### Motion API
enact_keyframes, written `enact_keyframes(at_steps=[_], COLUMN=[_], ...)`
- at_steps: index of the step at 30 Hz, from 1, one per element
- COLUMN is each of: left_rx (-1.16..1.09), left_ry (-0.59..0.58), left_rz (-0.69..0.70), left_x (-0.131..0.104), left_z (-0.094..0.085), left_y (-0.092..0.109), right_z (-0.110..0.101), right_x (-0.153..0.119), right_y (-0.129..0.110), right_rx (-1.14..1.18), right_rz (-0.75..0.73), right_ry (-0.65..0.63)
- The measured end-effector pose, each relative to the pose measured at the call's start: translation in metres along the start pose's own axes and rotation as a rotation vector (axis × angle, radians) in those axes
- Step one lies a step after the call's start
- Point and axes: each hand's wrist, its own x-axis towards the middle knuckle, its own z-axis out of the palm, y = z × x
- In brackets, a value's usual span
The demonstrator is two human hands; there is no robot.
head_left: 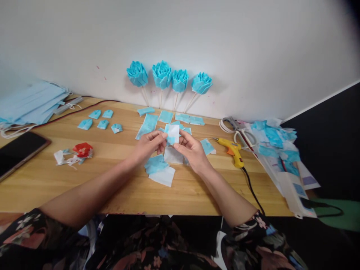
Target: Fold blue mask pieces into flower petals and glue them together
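Observation:
Between my two hands a small rectangular piece of mask fabric (pixel 173 132), white on one face with blue showing at its edge, is held up above the table. My left hand (pixel 153 144) pinches its left side, and my right hand (pixel 192 150) grips its right side and lower corner. Around and below them lie flat cut pieces of blue and white fabric, among them a long blue strip (pixel 147 125) and a white sheet (pixel 163 176). Several small folded blue petals (pixel 85 124) rest on the table to the left.
Several blue fabric flowers (pixel 162 75) on sticks lean against the wall. A yellow glue gun (pixel 232 150) and scissors (pixel 242 133) lie right, near blue scraps (pixel 275 135) and a power strip (pixel 294 195). Masks (pixel 30 103), a phone (pixel 22 152) and red-and-white scraps (pixel 83 150) are left.

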Motion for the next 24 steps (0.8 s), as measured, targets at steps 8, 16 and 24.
enact_keyframes(at_steps=[8,16,24], left_rx=[0.026,-0.064,0.267], left_ry=[0.004,-0.008,-0.196], left_rz=[-0.023,-0.056,-0.102], left_x=[-0.002,0.001,-0.005], left_z=[0.002,0.0,0.001], left_y=[-0.004,0.007,0.01], right_z=[0.001,-0.025,-0.027], right_x=[-0.001,0.007,0.001], right_y=[-0.001,-0.009,-0.022], right_rx=[-0.043,-0.07,-0.185], right_rz=[-0.001,0.061,-0.122], right_ry=[-0.03,-0.132,-0.073])
